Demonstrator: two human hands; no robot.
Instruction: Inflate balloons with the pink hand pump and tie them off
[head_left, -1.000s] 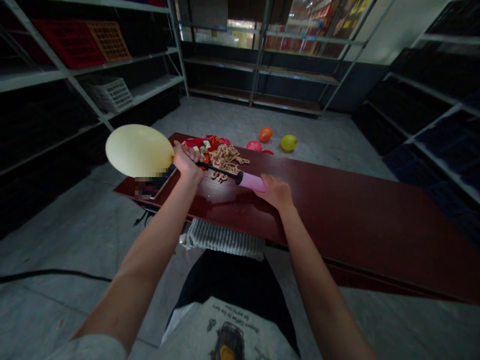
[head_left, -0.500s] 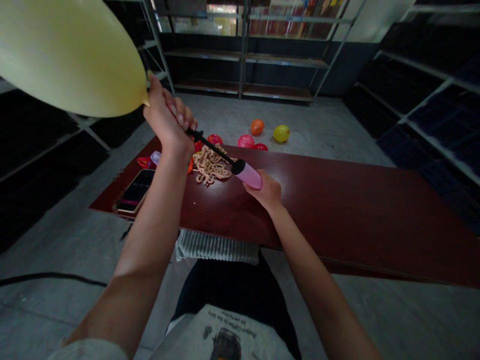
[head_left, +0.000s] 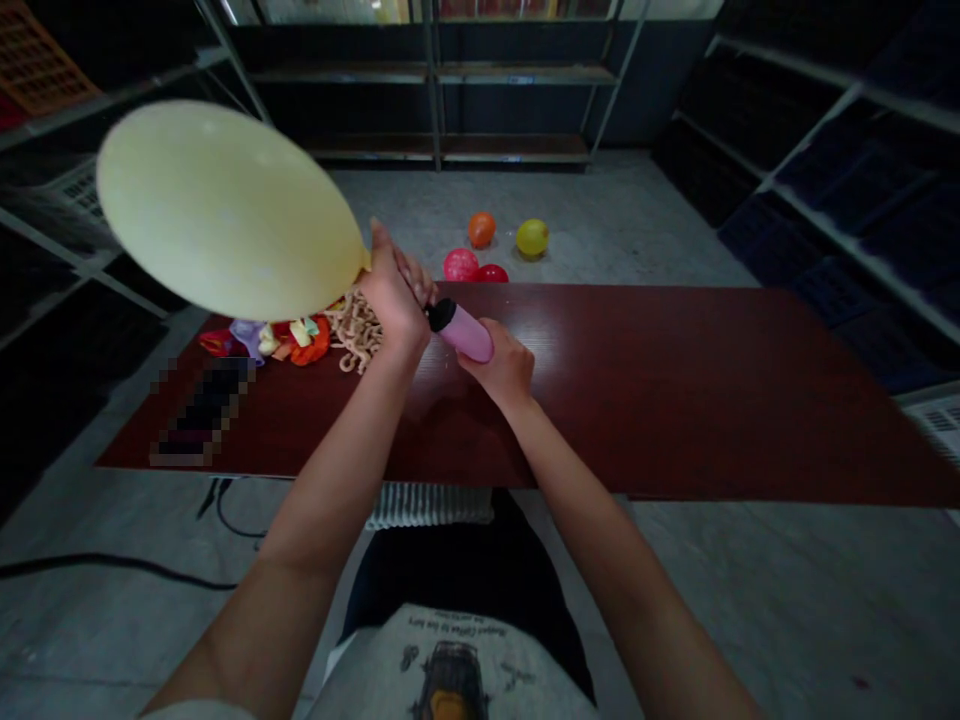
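A large pale yellow balloon (head_left: 232, 215) stretches up and left from my left hand (head_left: 399, 295). That hand is closed around the balloon's neck at the end of a hand pump (head_left: 466, 334); the neck and the nozzle are hidden by the fingers. My right hand (head_left: 506, 365) is wrapped around the pump's pink barrel, whose black cap lies right by my left hand. On the table behind my left hand are a heap of beige twisted cord-like pieces (head_left: 356, 335) and several limp coloured balloons (head_left: 309, 340).
The dark red table (head_left: 675, 390) spans the view, with a blurred-out dark flat object (head_left: 206, 410) at its left. Beyond its far edge are inflated balloons: orange (head_left: 481, 230), yellow (head_left: 532, 238), pink (head_left: 460, 265) and red (head_left: 492, 273). Metal shelves (head_left: 517, 72) stand behind.
The pump's black rod has slid into the barrel, so my hands are closer together. The yellow balloon now shows whole, lower and further right. The view has shifted.
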